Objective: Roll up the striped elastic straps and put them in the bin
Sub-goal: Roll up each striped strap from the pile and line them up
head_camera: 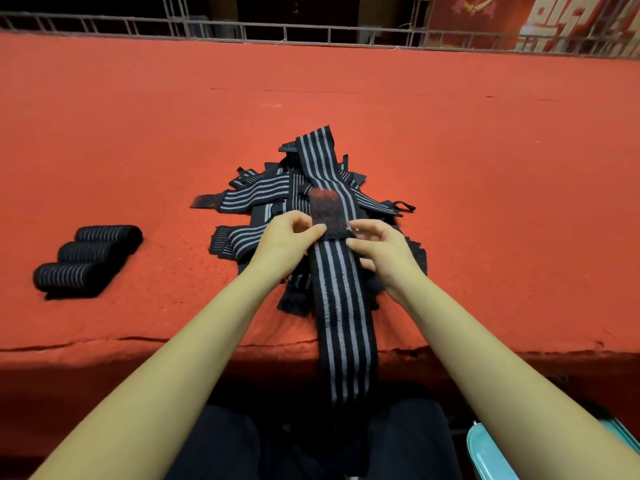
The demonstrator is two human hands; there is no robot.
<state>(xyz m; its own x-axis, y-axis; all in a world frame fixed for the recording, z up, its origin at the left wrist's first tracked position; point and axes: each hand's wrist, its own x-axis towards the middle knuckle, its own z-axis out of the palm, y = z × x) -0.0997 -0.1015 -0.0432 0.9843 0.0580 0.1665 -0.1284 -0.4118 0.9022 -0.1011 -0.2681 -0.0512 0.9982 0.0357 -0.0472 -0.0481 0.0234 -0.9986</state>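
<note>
A long black strap with grey stripes [341, 306] runs from the pile toward me and hangs over the table's front edge. Its fuzzy black fastener end [325, 211] stands up between my hands. My left hand [285, 237] pinches that end's left side with thumb and fingers. My right hand [377, 249] pinches its right side, fingers curled. Behind them lies a heap of several loose striped straps [277, 192]. Three rolled straps [86, 259] lie side by side at the left. A teal bin's rim [485, 452] shows at the bottom right, below the table.
The table is covered in red felt [485, 202]. A metal railing [284, 31] runs along its far side. My dark-trousered lap [311, 441] is under the front edge.
</note>
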